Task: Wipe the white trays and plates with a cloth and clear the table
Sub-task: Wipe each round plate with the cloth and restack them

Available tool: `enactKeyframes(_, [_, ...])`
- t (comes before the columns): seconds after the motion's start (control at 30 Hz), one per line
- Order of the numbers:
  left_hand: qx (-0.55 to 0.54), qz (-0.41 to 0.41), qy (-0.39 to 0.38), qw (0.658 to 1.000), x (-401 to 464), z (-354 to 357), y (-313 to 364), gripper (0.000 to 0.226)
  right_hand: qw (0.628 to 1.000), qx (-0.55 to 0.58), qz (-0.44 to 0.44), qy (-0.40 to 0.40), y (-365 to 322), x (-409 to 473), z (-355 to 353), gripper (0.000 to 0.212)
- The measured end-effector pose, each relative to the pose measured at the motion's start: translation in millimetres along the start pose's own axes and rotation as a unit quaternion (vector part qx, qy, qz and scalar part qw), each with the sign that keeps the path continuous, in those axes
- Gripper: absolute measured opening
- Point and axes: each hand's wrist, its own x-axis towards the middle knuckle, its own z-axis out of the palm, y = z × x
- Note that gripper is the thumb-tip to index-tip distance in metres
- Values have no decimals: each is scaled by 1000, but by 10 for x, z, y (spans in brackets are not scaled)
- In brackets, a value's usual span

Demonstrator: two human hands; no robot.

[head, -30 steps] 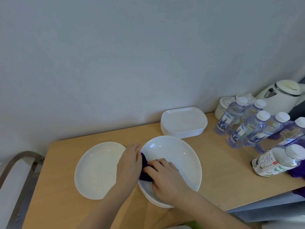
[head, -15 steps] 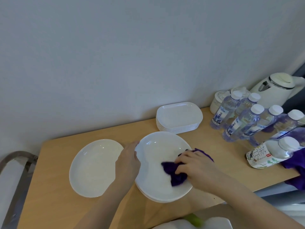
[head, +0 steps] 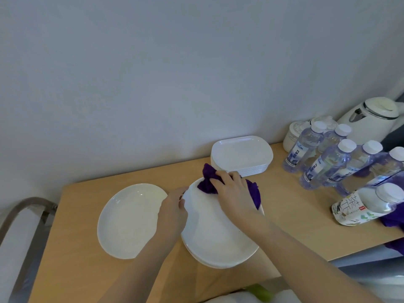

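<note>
Plates [head: 218,237] sit in a white stack near the front edge of the surface [head: 284,206]. Our right hand [head: 235,193] presses a purple cloth [head: 207,182] on the far rim of the top plate, with fingers curled over the cloth. Our left hand [head: 172,213] grips the left rim of the stack. One more white plate [head: 129,219] lies alone just beside it, toward the left edge. White trays [head: 241,155] are piled at the back edge. Water bottles [head: 323,162] and a white kettle [head: 371,119] stand by the right back corner.
</note>
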Motion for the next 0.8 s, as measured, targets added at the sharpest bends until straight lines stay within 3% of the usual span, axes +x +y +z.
enactKeyframes(0.17, [-23,21,-8,999,2,-5,-7,41,996,62,-61,9,-251,-23,84,43])
enactKeyframes(0.3, [-41,34,1,999,-36,21,-21,38,995,40,-87,35,-276,-85,75,46])
enactKeyframes(0.57, [-29,2,-11,1000,-29,6,-34,31,998,-40,50,18,-18,-5,-34,39])
enactKeyframes(0.8, [-51,8,-20,998,-57,-68,-39,29,998,-34,24,-45,409,-315,-140,38])
